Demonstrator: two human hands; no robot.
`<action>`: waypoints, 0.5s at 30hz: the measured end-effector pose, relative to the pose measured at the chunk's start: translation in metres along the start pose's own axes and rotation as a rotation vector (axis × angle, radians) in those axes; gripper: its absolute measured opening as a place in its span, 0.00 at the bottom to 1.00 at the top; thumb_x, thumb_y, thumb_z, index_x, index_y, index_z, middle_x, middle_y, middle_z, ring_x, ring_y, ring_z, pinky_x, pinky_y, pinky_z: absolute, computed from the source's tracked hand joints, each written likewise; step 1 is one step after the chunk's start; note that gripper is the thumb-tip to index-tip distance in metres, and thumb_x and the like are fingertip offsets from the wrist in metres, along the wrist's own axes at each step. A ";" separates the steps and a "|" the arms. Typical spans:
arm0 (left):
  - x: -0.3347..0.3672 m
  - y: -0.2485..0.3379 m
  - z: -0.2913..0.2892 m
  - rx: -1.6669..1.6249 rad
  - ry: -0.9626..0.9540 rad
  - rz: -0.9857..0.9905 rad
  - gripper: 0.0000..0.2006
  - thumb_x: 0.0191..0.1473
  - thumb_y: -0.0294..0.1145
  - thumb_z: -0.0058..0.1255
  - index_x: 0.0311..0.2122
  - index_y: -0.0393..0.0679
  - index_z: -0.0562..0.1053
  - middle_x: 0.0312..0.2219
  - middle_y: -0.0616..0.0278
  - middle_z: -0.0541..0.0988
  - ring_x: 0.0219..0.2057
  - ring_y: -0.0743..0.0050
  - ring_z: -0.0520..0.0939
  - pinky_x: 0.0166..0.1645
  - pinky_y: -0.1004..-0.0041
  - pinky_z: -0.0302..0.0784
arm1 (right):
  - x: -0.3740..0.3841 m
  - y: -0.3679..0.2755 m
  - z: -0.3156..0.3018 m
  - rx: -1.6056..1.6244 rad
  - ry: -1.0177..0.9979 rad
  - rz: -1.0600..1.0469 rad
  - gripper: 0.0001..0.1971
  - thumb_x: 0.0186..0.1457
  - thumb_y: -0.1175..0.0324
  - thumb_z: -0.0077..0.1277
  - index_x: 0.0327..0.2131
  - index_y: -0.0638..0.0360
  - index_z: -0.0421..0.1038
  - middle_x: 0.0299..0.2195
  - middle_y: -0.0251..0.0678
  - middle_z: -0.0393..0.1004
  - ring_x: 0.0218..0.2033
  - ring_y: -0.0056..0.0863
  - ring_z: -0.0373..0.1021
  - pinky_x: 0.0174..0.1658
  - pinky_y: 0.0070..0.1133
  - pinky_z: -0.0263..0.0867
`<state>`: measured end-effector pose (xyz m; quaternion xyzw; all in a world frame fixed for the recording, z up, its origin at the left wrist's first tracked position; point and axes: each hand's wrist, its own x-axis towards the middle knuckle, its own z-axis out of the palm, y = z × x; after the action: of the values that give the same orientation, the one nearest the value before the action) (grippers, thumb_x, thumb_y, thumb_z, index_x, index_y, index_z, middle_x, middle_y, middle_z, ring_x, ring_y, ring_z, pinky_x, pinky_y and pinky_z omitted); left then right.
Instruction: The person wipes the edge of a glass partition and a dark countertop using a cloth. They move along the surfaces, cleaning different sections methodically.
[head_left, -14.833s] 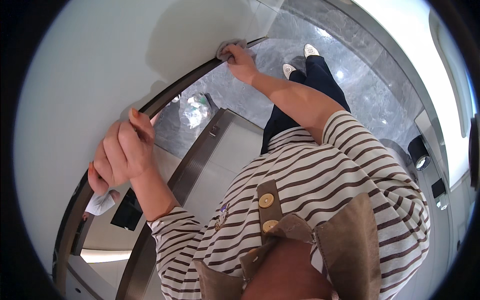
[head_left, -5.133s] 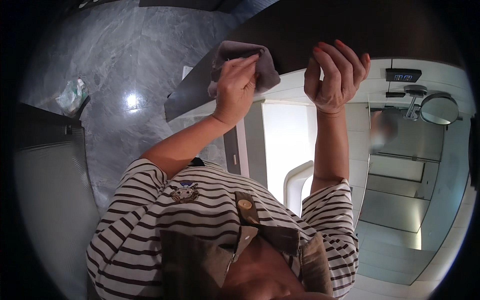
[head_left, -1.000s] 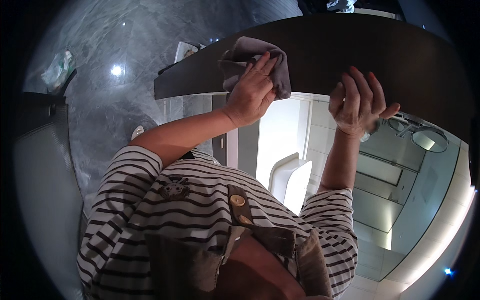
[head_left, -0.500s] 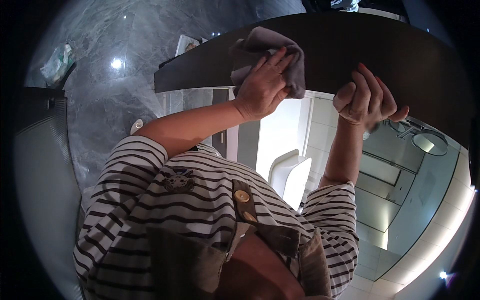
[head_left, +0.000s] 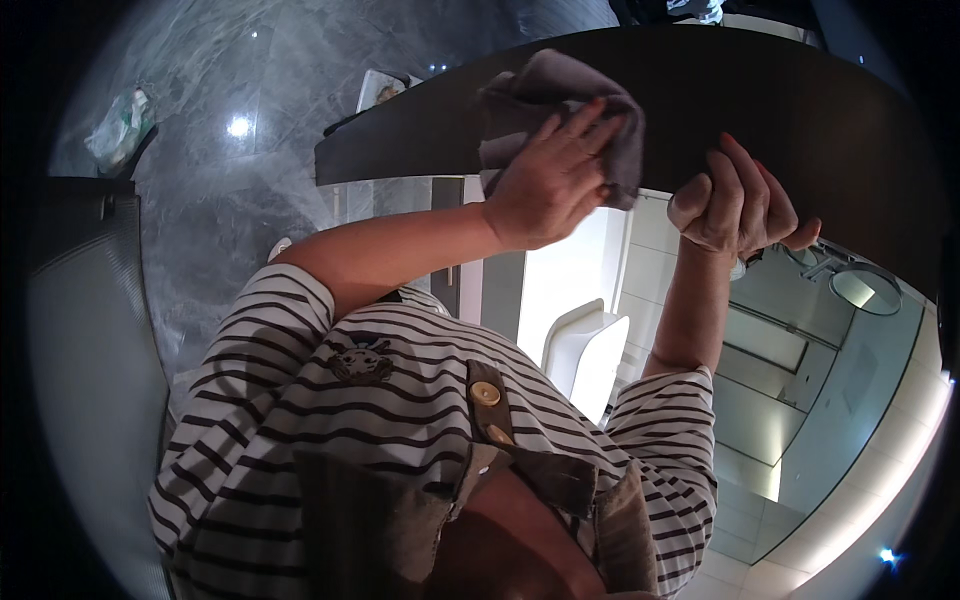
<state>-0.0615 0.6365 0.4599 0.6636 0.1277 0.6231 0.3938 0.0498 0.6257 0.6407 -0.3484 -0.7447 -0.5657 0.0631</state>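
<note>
A grey cloth (head_left: 535,90) lies against the left part of a dark curved panel (head_left: 740,80), its lower corner hanging a little past the panel's lower edge. The left hand (head_left: 555,185) holds the cloth, back of the hand upward, its fingers stretched over it and slightly parted, with the thumb side toward the panel's lower edge. Farther right, the right hand (head_left: 738,205) is at the lower edge of the panel, its fingers curled and the little finger sticking out more than the others; I cannot tell whether they grip that edge or only rest by it.

Just below the panel, under the cloth, is a brightly lit white recess (head_left: 575,250), with a smooth white fixture (head_left: 592,350) lower down. Pale tiles (head_left: 648,265) stand to the recess's right, also below the panel. A round mirror (head_left: 866,288) on a jointed arm shows beneath the panel's right end.

Beside the panel's upper left edge is a small white object (head_left: 380,85), too small to make out. Left of the panel spreads the grey marbled floor (head_left: 210,190), with a clear plastic bag (head_left: 120,130) well apart from the panel. The person's striped shirt (head_left: 420,365) is below the panel, toward the viewer.
</note>
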 end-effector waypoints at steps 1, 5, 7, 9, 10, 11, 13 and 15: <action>0.010 0.003 0.002 -0.006 0.035 0.040 0.16 0.50 0.34 0.54 0.44 0.40 0.72 0.59 0.49 0.62 0.64 0.46 0.57 0.59 0.44 0.56 | 0.001 -0.001 0.001 0.016 0.010 0.007 0.18 0.56 0.49 0.39 0.18 0.39 0.72 0.22 0.17 0.77 0.33 0.17 0.67 0.64 0.38 0.32; 0.035 0.018 0.008 -0.040 0.075 0.052 0.15 0.51 0.37 0.54 0.42 0.41 0.74 0.59 0.50 0.63 0.64 0.49 0.56 0.61 0.46 0.52 | 0.003 -0.004 -0.005 0.075 -0.005 0.047 0.20 0.56 0.48 0.37 0.17 0.40 0.71 0.21 0.17 0.76 0.34 0.17 0.66 0.63 0.38 0.34; 0.035 0.014 0.012 -0.023 0.089 0.073 0.15 0.52 0.37 0.53 0.42 0.40 0.74 0.59 0.49 0.63 0.64 0.48 0.56 0.62 0.46 0.50 | 0.003 -0.002 -0.004 0.043 -0.006 0.040 0.19 0.56 0.49 0.38 0.16 0.40 0.71 0.20 0.17 0.75 0.33 0.17 0.66 0.62 0.38 0.34; 0.026 0.006 0.008 -0.021 0.056 0.046 0.13 0.52 0.37 0.52 0.40 0.40 0.74 0.59 0.48 0.63 0.64 0.48 0.56 0.63 0.47 0.49 | 0.001 -0.003 -0.001 0.033 0.008 0.040 0.18 0.55 0.50 0.39 0.15 0.39 0.70 0.20 0.18 0.75 0.33 0.17 0.65 0.62 0.38 0.35; 0.018 0.002 0.005 -0.023 0.037 0.030 0.13 0.53 0.36 0.51 0.40 0.39 0.74 0.59 0.48 0.63 0.64 0.48 0.56 0.63 0.47 0.49 | -0.001 -0.003 -0.002 0.035 0.013 0.042 0.18 0.54 0.51 0.39 0.15 0.39 0.69 0.20 0.18 0.75 0.32 0.17 0.65 0.62 0.38 0.36; 0.011 -0.002 0.001 -0.042 0.018 0.007 0.11 0.54 0.35 0.50 0.38 0.39 0.73 0.59 0.46 0.63 0.64 0.47 0.55 0.63 0.47 0.48 | -0.003 -0.003 -0.001 0.037 0.018 0.042 0.18 0.54 0.52 0.40 0.14 0.39 0.69 0.19 0.18 0.75 0.32 0.18 0.65 0.62 0.38 0.36; -0.004 -0.012 -0.003 -0.027 0.009 -0.070 0.11 0.54 0.35 0.49 0.37 0.39 0.73 0.59 0.45 0.62 0.65 0.46 0.54 0.64 0.47 0.48 | -0.002 -0.004 0.000 0.021 0.020 0.019 0.17 0.53 0.53 0.41 0.13 0.39 0.68 0.19 0.18 0.74 0.32 0.18 0.65 0.62 0.37 0.36; -0.018 -0.017 -0.006 -0.040 0.015 -0.139 0.10 0.55 0.35 0.46 0.35 0.39 0.71 0.60 0.43 0.60 0.65 0.45 0.52 0.64 0.47 0.48 | -0.001 -0.005 -0.001 0.013 0.022 0.005 0.17 0.52 0.54 0.41 0.12 0.39 0.67 0.18 0.18 0.74 0.31 0.18 0.65 0.62 0.37 0.36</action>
<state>-0.0650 0.6375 0.4345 0.6406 0.1641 0.6014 0.4484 0.0471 0.6235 0.6367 -0.3437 -0.7469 -0.5643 0.0749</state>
